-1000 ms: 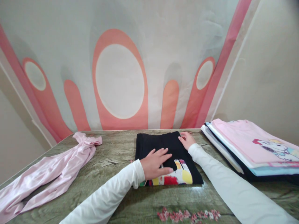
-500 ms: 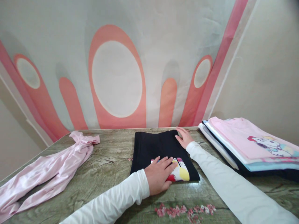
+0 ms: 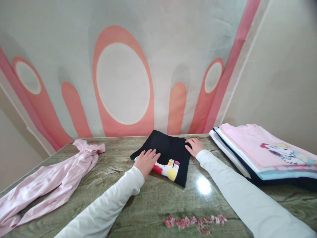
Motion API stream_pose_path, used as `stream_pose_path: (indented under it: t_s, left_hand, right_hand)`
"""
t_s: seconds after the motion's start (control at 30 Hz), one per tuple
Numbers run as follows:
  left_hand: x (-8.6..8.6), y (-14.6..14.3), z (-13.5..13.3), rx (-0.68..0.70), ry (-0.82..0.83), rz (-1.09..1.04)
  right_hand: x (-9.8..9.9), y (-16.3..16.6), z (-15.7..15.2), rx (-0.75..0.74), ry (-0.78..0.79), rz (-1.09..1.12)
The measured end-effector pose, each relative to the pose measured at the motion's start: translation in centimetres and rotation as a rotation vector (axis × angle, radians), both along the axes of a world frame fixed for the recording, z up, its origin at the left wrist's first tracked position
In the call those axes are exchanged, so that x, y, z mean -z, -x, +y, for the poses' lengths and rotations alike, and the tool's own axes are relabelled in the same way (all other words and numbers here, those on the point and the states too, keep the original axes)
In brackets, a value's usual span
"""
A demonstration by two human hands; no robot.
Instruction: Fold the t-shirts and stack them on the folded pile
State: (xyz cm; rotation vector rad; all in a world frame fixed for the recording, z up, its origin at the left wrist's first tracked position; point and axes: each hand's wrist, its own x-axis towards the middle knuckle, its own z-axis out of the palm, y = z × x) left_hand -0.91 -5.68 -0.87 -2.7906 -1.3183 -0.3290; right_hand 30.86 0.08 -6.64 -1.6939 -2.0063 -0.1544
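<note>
A folded black shirt [image 3: 164, 147] with a colourful print along its near side lies turned at an angle on the table, toward the back edge. My left hand [image 3: 147, 162] rests on its left part with the fingers spread, covering some of the print. At the shirt's right edge is my right hand [image 3: 195, 146], fingers stretched out and touching the cloth. Neither hand grips the fabric.
To the right stands a stack of folded clothes, topped by a pink shirt [image 3: 267, 142] with a cartoon dog print. Pink pants [image 3: 56, 178] lie loosely on the left of the wood-patterned table [image 3: 138, 215]. A wall with painted pink shapes rises behind.
The black shirt has turned clockwise and shifted left and away from me. My left hand has moved left and farther from me with it; my right hand stays almost in place.
</note>
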Motion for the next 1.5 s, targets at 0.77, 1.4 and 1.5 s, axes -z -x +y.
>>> stream_pose_path:
  t_s: [0.77,1.4,1.5]
  left_hand:
    - [-0.7,-3.4,-7.1,0.094,-0.025,0.12]
    - [-2.4,-1.5,-7.0,0.496,-0.101,0.105]
    - [-2.3,-1.9,-7.3,0.502,-0.213,0.114]
  right_hand:
    - [0.3,-0.4,0.0,0.001,-0.15,0.254]
    - [0.6,-0.7,0.3,0.041,-0.121,0.191]
    - [0.6,-0.7,0.3,0.037,-0.12,0.2]
